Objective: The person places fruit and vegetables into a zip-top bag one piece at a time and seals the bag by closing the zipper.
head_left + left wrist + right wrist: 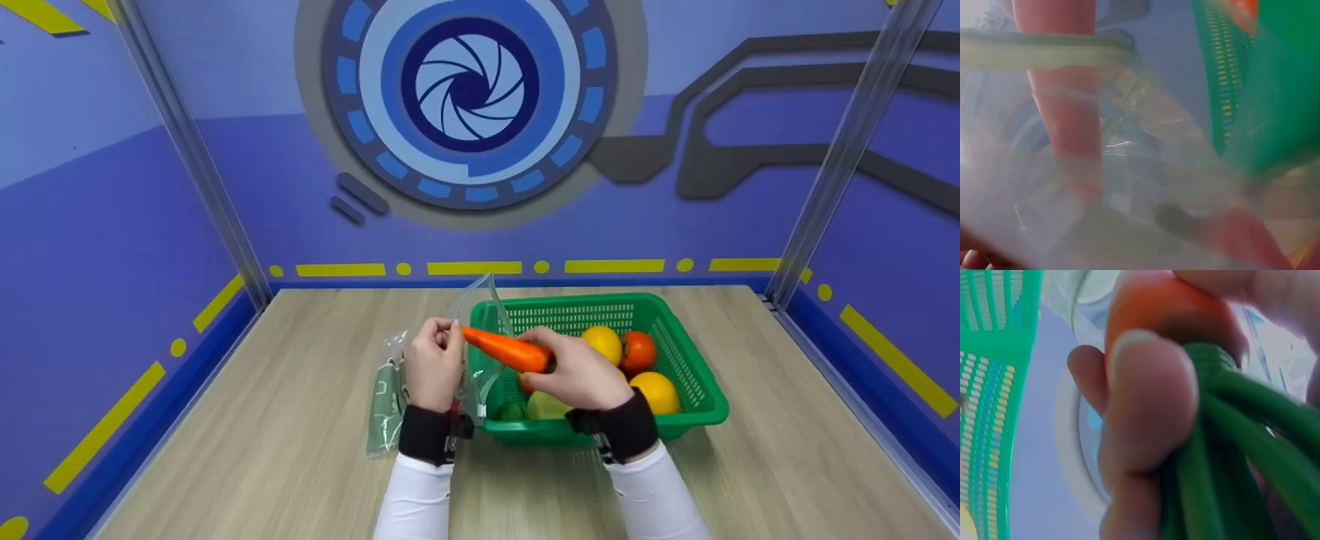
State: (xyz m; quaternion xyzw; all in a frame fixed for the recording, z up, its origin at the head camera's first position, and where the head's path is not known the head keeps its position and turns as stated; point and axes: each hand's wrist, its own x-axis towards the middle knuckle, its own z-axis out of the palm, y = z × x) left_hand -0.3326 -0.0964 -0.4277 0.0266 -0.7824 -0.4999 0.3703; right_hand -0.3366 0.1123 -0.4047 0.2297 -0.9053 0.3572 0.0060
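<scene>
My right hand [581,369] grips an orange carrot [510,350] by its thick end, with thumb and fingers round it. Short green stalks [1199,461] stick out behind that grip in the right wrist view. The carrot points left, its narrow tip by the fingers of my left hand [433,365]. That hand pinches a clear zip bag [486,296], which stands upright around the carrot's front part. Through the left wrist view the bag's film blurs most things, and its pale green zip strip [1044,52] crosses the upper left.
A green plastic basket [540,433] sits below my right hand, holding yellow and orange-red round produce, including a yellow fruit [655,393] and a red tomato [638,352]. Left of my left hand, a clear pouch with green print [385,409] lies on the wooden table [300,420].
</scene>
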